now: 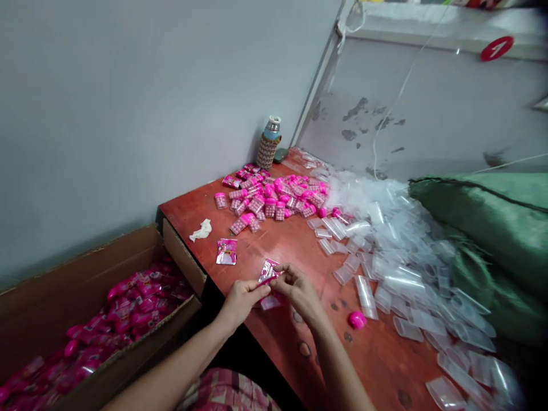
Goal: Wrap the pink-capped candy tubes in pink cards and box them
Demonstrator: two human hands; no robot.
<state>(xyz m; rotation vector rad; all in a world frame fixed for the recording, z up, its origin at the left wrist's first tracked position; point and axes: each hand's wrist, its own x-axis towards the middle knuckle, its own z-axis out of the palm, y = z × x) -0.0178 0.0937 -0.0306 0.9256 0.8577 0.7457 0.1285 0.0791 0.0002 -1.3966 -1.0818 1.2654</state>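
Observation:
Near the front edge of the red table (308, 337), my left hand (243, 299) and my right hand (295, 287) meet at a pink printed packet (269, 271). Both pinch its near edge between thumb and fingers. A clear piece (270, 302) lies just below the packet, partly hidden by my hands. To the left, flat pink packets (226, 252) rest on the table. Behind them is a pile of small clear containers with pink caps (270, 206), filled with pink balls. A loose pink cap (357, 320) sits right of my right hand.
Clear plastic sleeves (398, 274) cover the table's right side, beside a green sack (492, 228). A cardboard box (184, 251) of pink packages stands at the left. A bottle in a woven holder (267, 151) stands by the wall; crumpled white tissue (201, 230) lies near the left edge.

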